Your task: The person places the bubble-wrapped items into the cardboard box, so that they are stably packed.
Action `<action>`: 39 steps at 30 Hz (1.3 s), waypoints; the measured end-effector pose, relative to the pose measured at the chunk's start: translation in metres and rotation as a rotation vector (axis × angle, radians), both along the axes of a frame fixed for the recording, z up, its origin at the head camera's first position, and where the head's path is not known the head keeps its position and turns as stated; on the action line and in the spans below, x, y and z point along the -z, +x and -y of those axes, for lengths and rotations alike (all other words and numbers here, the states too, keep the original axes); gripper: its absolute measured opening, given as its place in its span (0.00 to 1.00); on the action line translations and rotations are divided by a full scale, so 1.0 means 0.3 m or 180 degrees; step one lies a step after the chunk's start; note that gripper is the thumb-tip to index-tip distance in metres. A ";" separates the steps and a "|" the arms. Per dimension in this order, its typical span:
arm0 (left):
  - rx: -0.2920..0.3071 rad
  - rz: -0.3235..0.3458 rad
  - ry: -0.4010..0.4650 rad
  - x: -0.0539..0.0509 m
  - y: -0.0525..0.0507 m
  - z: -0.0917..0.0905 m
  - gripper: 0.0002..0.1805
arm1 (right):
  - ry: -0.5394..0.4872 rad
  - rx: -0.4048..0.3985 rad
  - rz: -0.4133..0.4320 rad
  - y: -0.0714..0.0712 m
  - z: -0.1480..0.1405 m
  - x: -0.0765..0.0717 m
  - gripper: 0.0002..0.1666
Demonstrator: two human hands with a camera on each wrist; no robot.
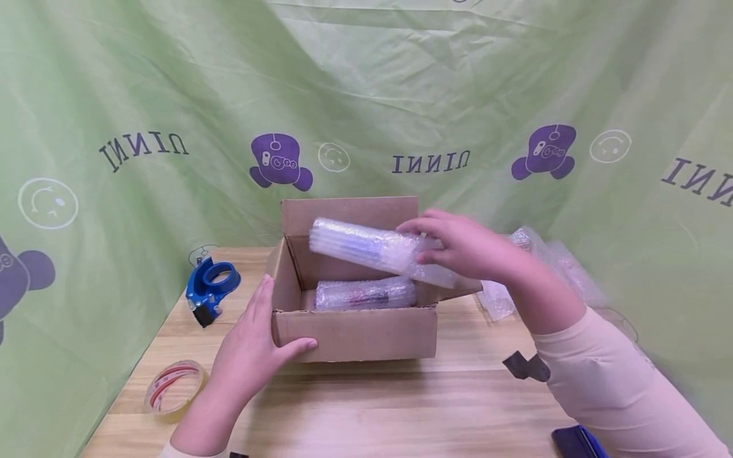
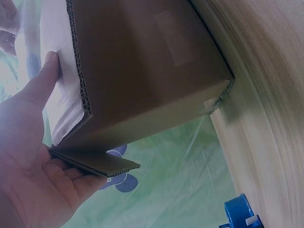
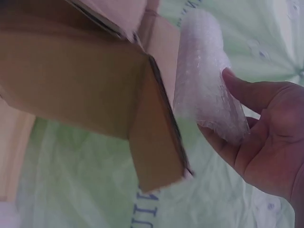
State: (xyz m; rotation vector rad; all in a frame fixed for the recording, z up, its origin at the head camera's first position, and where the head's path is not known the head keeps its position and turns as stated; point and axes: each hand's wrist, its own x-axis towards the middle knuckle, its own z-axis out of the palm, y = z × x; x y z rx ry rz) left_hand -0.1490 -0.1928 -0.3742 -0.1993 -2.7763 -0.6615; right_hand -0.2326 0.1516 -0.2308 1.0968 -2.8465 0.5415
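An open cardboard box [image 1: 355,336] stands on the wooden table. My left hand [image 1: 258,346] grips its left front corner; in the left wrist view the thumb lies on one flap and the fingers curl behind a side flap [image 2: 95,161]. Above the box, my right hand [image 1: 458,245] holds a bubble-wrapped bundle [image 1: 357,245] by its right end, tilted down to the right. Through the wrap something blue shows, its kind unclear. Inside the box lies another bubble-wrapped bundle [image 1: 366,294] with red and dark parts. The right wrist view shows the held bundle [image 3: 202,71] beside a flap [image 3: 154,137].
A blue tape dispenser [image 1: 209,286] and a roll of clear tape [image 1: 174,388] lie on the left. More bubble-wrapped pieces [image 1: 498,299] sit right of the box, partly behind my right arm. A dark blue object [image 1: 575,442] lies at the front right. Green cloth hangs behind.
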 end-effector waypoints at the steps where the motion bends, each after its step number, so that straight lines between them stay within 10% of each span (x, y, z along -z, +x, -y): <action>1: 0.0000 -0.0006 0.0001 0.000 0.000 0.000 0.70 | 0.0023 -0.0048 -0.0022 0.002 0.011 0.009 0.30; 39: -0.0006 -0.0052 -0.0006 0.006 0.003 0.000 0.70 | 0.0833 -0.0751 0.0288 -0.033 0.145 0.236 0.12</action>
